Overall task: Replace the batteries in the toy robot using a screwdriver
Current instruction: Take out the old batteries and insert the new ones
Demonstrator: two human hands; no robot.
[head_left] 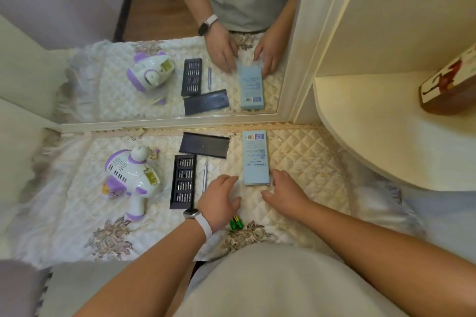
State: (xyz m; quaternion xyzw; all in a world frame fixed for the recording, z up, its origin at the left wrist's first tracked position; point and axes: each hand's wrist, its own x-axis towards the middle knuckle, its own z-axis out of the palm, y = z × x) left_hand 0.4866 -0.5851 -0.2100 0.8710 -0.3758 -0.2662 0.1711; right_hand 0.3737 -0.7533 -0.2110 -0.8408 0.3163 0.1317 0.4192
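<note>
Fingers (233, 179) spread, nr box (255, 157) edge

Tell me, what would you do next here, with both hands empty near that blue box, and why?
Probably move the left hand to the slim screwdriver lying between the bit case and the blue box. Both it and the right hand look empty, the green batteries already lie out, and the toy robot lies untouched on its side.

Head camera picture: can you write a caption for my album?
Two bare hands, left hand and right hand, hover beside a blue box, toy robot and screwdriver waiting.
</note>
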